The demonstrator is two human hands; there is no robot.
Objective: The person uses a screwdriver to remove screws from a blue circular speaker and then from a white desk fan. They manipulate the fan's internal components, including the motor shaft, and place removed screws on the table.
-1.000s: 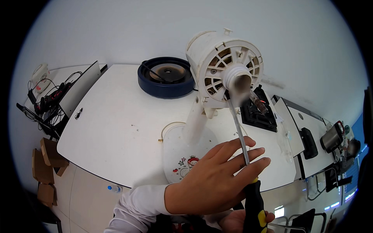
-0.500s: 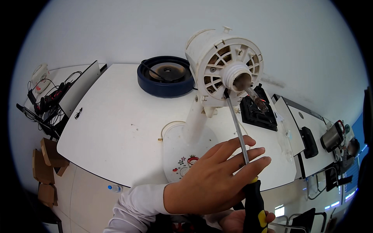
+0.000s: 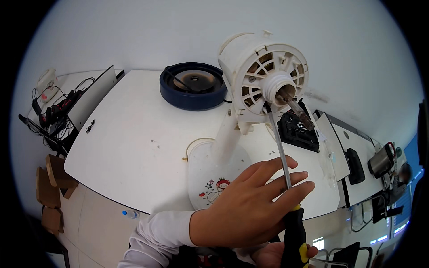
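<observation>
A white fan motor housing (image 3: 246, 58) with a slotted front ring stands atop the white post of an electric fan. From its threaded collar (image 3: 273, 87) juts a metal shaft in a clear, ribbed sleeve (image 3: 300, 115). A screwdriver (image 3: 294, 241) with a black and yellow handle slants upward, its tip at the slots just below the collar. My left hand (image 3: 250, 205) has its fingers curled loosely about the metal blade shaft. Partly hidden below it, my right hand (image 3: 270, 255) grips the handle. The fan's white base (image 3: 199, 174) carries a cartoon print.
Behind, on the white table (image 3: 134, 134), sits a round dark blue pan-like appliance (image 3: 192, 98). A black tool case (image 3: 297, 131) lies right of the post. Cables (image 3: 58, 114) crowd the left side table; cardboard boxes (image 3: 47, 187) and a bottle (image 3: 130, 214) are on the floor.
The motor housing has swung slightly to the right, and the screwdriver has shifted right with it. Both hands keep their holds, moving slightly rightward.
</observation>
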